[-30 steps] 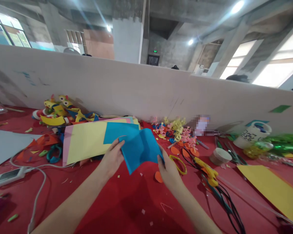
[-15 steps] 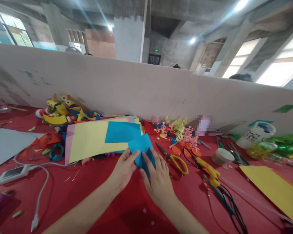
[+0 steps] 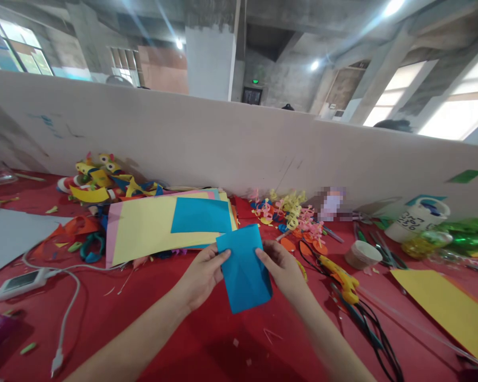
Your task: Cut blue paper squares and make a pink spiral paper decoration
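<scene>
Between my hands I hold a rectangular piece of blue paper (image 3: 245, 273), tilted slightly, with faint creases on its lower part. The thumb of my left hand (image 3: 205, 270) presses on its left edge, the fingers behind. My right hand (image 3: 281, 265) pinches the opposite edge the same way, thumb in front. Just behind, another blue paper sheet (image 3: 201, 215) lies on a stack of pale yellow and pink paper (image 3: 143, 231). Yellow-handled scissors (image 3: 301, 269) lie mostly hidden behind my right hand.
A yellow hot glue gun (image 3: 340, 276) with a black cord lies to the right, near a small paper cup (image 3: 362, 255). Curly pink and yellow paper pieces (image 3: 295, 209) sit by the white partition (image 3: 223, 138). A white charger (image 3: 22, 284) with cable is at left on the red table (image 3: 207, 339).
The blue paper, earlier bent under my fingers, is now spread flat and held up by both edges. My right hand has moved from its front to its right side, covering most of the scissors.
</scene>
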Action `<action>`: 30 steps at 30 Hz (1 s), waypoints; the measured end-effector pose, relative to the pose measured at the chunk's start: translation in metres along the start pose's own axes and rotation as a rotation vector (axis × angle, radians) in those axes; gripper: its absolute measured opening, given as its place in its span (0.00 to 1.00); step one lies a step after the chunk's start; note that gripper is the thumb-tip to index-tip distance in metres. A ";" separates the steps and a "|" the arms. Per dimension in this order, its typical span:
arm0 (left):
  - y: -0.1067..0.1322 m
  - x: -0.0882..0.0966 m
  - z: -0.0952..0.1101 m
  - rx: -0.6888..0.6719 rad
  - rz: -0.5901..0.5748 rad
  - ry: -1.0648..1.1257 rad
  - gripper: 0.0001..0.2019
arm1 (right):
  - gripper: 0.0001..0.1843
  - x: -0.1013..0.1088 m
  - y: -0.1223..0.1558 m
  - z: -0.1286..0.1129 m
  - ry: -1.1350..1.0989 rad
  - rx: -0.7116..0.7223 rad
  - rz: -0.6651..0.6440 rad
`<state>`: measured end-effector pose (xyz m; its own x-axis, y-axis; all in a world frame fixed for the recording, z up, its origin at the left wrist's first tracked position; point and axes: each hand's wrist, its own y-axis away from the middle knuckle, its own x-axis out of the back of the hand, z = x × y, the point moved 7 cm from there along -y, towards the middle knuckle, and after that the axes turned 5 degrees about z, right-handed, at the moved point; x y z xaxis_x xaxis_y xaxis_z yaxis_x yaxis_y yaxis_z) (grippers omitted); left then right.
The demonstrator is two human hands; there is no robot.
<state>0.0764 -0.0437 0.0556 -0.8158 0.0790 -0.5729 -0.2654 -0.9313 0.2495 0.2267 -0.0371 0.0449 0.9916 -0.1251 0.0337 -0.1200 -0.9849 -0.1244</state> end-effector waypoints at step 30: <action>0.003 -0.005 0.008 0.024 -0.052 -0.039 0.11 | 0.20 0.004 0.001 -0.002 -0.111 -0.128 -0.068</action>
<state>0.0757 -0.0442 0.0659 -0.8196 0.1413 -0.5553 -0.3200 -0.9168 0.2390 0.2301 -0.0392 0.0465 0.9961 -0.0502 -0.0730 -0.0503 -0.9987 0.0014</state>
